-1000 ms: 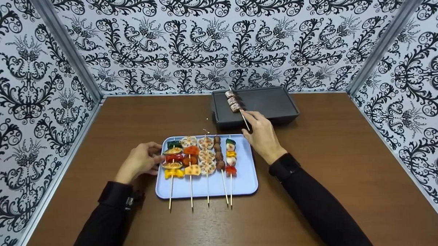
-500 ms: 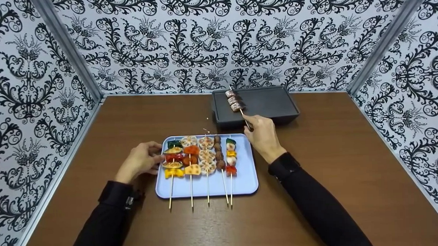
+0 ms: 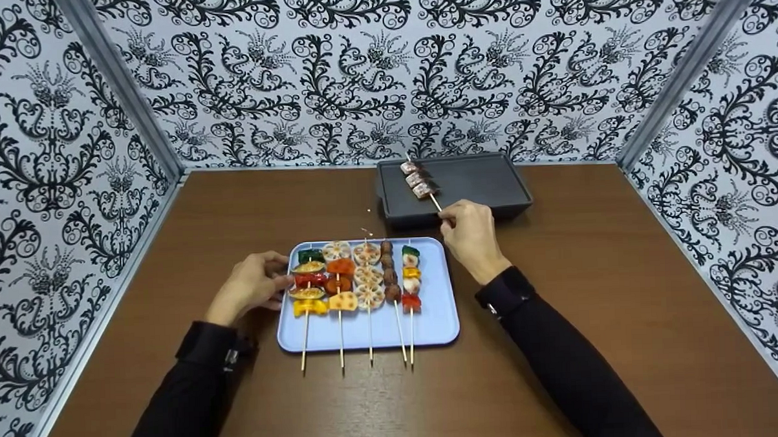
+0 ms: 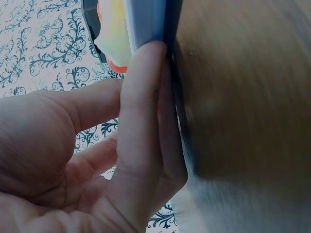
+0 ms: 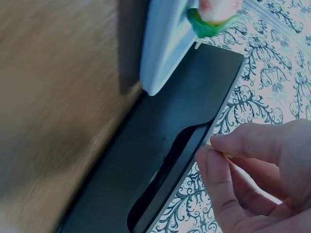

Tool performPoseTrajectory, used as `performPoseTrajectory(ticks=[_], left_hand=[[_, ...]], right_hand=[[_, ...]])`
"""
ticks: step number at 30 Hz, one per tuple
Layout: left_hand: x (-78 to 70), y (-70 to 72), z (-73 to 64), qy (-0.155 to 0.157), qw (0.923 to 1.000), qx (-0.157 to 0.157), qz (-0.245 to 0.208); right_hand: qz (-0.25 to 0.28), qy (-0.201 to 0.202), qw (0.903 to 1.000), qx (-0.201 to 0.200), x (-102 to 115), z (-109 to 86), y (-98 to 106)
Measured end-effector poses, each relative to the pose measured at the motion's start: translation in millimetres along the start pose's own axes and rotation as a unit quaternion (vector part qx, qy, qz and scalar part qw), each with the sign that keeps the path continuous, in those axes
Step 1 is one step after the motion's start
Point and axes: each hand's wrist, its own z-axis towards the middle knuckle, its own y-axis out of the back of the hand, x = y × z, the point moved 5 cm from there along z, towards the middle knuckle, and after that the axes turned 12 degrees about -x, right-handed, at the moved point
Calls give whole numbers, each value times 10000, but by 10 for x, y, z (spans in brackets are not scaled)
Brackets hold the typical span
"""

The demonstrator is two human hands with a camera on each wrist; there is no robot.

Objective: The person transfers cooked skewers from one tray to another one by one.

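Observation:
In the head view my right hand pinches the stick end of a skewer with several pale, marbled meat cubes. The cubes lie over the left part of a dark grey grill plate. In the right wrist view thumb and index finger meet on the stick's end, close beside the grill's edge. My left hand holds the left rim of a light blue tray, thumb over the rim and fingers at its side. In the left wrist view the fingertips are right at the tray's edge.
Several skewers lie side by side on the tray: mixed vegetables, lotus slices, brown balls and a red, white and yellow one. Their sticks overhang the front rim. Small crumbs dot the brown table. Patterned walls enclose it.
My right hand has slid back along the stick, away from the cubes, to its near end. The meat skewer has shifted only slightly. My left hand and the tray stay in place.

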Motion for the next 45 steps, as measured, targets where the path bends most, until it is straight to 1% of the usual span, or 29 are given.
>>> performPoseTrajectory(ticks=[7,14,21,24,29,37,40,45], left_hand=[[-18,2,-2,-34,10000,16,0],[-12,2,-8,-9,10000,-16,71],[-20,-5,-7,-190,9997,-43,131],[-17,1,-10,-179,9997,-52,171],[-20,16,-19,-171,9997,-45,188],[-14,8,-16,-97,9999,-34,94],[-10,11,-13,-71,10000,-25,64],[-16,5,-12,-87,9999,-22,53]], right_hand=[[60,-599,9979,247,-78,52,43],[-16,-1139,9920,536,-132,81,103],[-15,-1457,9841,1017,-202,168,138],[-25,-1543,9799,1263,-232,212,153],[-82,-1723,9705,1682,-273,268,167],[-117,-1843,9552,2311,-281,293,140],[89,-2009,9466,2520,-294,289,121],[801,-2502,9262,2705,-313,253,77]])
